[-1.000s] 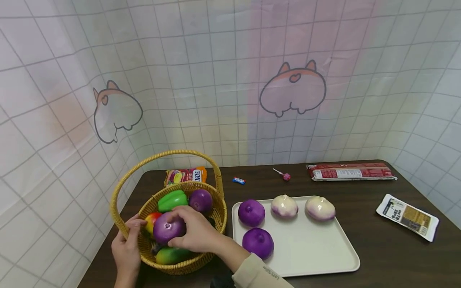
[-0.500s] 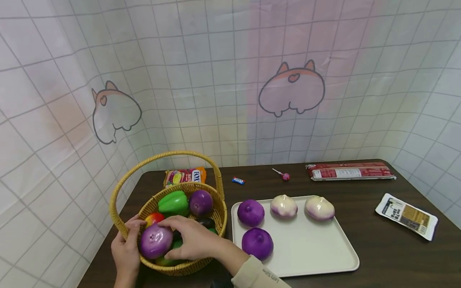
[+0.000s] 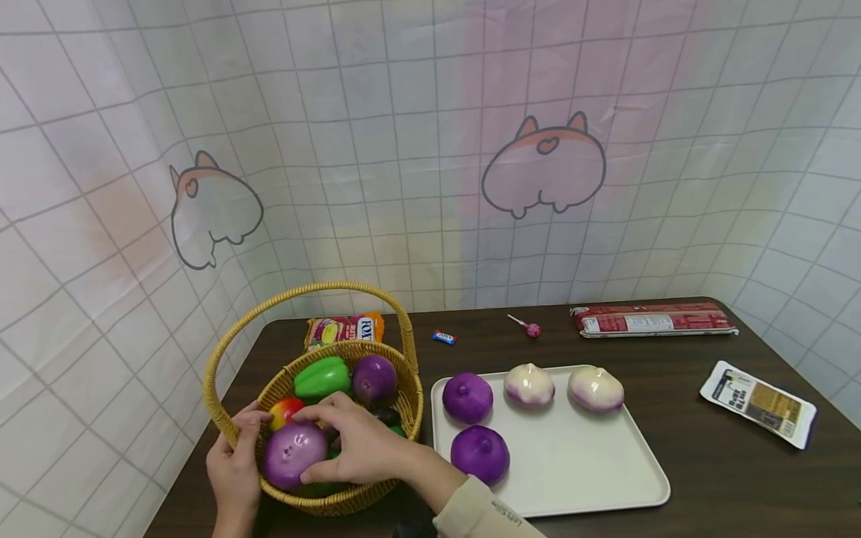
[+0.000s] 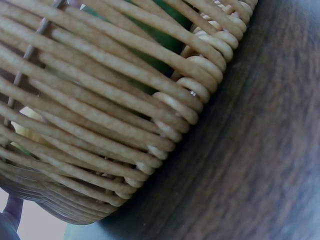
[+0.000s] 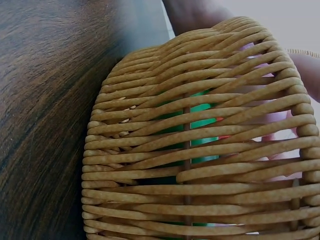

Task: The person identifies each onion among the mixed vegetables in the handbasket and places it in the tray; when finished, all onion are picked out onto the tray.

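A yellow wicker basket (image 3: 336, 504) with a tall handle stands at the table's left. My left hand (image 3: 232, 456) grips its left rim by the foot of the handle. My right hand (image 3: 366, 441) reaches inside, thumb and fingers around a glossy round purple onion (image 3: 294, 454) at the basket's near left. Around it lie a red-yellow fruit (image 3: 285, 411), a green bell pepper (image 3: 323, 377), another round purple vegetable (image 3: 374, 379) and a dark piece (image 3: 386, 416). Both wrist views mostly show the basket's woven side (image 4: 100, 100), with green pieces behind the weave.
A white tray (image 3: 572, 471) right of the basket bears two purple onions (image 3: 480, 454) and two white-purple bulbs (image 3: 529, 385). Behind are a snack bag (image 3: 343, 331), a small candy (image 3: 445, 338), a lollipop (image 3: 533, 329) and a long red packet (image 3: 652, 320). A white pouch (image 3: 758, 403) lies far right.
The right hand and purple onion have shifted left and toward the basket's near left side, then stayed nearly there. The left hand keeps its place on the rim.
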Demonstrator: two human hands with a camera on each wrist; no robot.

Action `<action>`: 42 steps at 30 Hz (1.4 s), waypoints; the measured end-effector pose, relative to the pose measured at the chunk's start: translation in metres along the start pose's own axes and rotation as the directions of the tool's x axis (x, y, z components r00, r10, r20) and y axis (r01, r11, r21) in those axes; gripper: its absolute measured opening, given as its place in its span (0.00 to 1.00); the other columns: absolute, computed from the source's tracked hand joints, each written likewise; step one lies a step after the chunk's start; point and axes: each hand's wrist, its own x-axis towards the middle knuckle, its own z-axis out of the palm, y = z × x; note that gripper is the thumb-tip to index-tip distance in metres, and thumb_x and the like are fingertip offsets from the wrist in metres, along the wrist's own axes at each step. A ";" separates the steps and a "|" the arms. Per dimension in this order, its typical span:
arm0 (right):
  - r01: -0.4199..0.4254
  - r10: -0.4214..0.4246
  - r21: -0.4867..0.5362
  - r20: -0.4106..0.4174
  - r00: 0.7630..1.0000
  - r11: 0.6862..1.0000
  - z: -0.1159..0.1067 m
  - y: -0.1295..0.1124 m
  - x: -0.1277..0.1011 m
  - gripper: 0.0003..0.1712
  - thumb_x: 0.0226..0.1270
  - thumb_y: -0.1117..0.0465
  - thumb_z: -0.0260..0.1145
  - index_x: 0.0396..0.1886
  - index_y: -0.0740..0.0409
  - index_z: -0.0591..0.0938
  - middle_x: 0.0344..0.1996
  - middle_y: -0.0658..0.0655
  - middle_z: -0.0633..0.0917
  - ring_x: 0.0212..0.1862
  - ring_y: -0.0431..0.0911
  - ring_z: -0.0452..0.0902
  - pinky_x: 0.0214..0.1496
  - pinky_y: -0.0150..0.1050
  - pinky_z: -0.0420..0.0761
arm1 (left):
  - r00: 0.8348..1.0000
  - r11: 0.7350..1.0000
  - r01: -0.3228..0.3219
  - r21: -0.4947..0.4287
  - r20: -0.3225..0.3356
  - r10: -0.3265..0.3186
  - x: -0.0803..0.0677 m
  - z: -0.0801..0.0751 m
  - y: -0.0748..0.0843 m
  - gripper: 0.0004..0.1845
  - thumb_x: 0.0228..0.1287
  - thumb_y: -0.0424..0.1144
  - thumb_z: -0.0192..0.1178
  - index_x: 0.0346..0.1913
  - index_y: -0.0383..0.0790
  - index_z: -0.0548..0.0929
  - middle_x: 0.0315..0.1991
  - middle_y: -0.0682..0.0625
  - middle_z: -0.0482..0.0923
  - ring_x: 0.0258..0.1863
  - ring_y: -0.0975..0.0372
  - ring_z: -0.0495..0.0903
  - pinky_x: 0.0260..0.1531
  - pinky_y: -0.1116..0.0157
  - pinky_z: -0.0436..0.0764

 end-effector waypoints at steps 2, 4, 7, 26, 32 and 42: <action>-0.008 0.008 0.005 0.002 1.000 1.000 0.000 0.000 0.000 0.38 0.57 0.51 0.76 0.67 0.45 0.72 0.52 0.48 0.69 0.48 0.31 0.70 0.46 0.26 0.78 | 1.000 1.000 -0.002 0.000 0.001 0.002 0.000 0.000 0.000 0.14 0.71 0.32 0.57 0.36 0.18 0.77 0.30 0.59 0.85 0.53 0.62 0.78 0.51 0.77 0.73; -0.019 0.019 0.021 0.005 1.000 1.000 0.000 0.001 0.000 0.37 0.56 0.51 0.76 0.65 0.44 0.73 0.51 0.47 0.69 0.48 0.31 0.70 0.46 0.25 0.78 | 1.000 1.000 -0.004 -0.003 0.002 0.004 0.000 0.000 0.000 0.14 0.71 0.32 0.57 0.36 0.18 0.77 0.30 0.59 0.85 0.53 0.61 0.78 0.51 0.77 0.73; -0.013 0.012 0.050 0.021 1.000 0.999 -0.001 0.002 0.001 0.35 0.56 0.51 0.76 0.63 0.44 0.72 0.53 0.45 0.71 0.50 0.31 0.70 0.45 0.24 0.78 | 1.000 1.000 -0.006 -0.009 0.002 0.006 0.000 0.000 0.000 0.14 0.71 0.32 0.57 0.35 0.18 0.77 0.30 0.59 0.85 0.53 0.61 0.78 0.51 0.77 0.73; 0.046 -0.043 -0.039 0.077 0.996 0.998 -0.002 0.001 0.001 0.39 0.55 0.50 0.76 0.64 0.46 0.68 0.57 0.42 0.74 0.55 0.30 0.69 0.55 0.25 0.72 | 0.999 0.999 0.034 0.024 -0.004 -0.034 -0.001 -0.001 0.003 0.14 0.71 0.34 0.57 0.37 0.20 0.78 0.30 0.60 0.85 0.53 0.63 0.78 0.50 0.77 0.72; -0.002 0.007 -0.059 0.083 0.996 0.998 -0.001 0.000 -0.002 0.41 0.52 0.49 0.77 0.64 0.46 0.68 0.53 0.42 0.70 0.54 0.31 0.68 0.52 0.26 0.74 | 0.999 0.999 0.031 0.020 0.012 -0.031 0.000 -0.001 0.002 0.14 0.71 0.34 0.57 0.38 0.20 0.79 0.32 0.56 0.85 0.54 0.63 0.78 0.50 0.77 0.73; 0.028 -0.028 -0.010 -0.047 0.999 1.000 -0.003 -0.002 -0.010 0.39 0.49 0.57 0.78 0.58 0.44 0.67 0.52 0.44 0.70 0.53 0.33 0.70 0.51 0.27 0.75 | 0.999 0.999 0.023 0.036 0.022 -0.023 0.001 0.000 0.001 0.14 0.71 0.33 0.57 0.37 0.20 0.79 0.33 0.55 0.86 0.52 0.64 0.79 0.51 0.77 0.73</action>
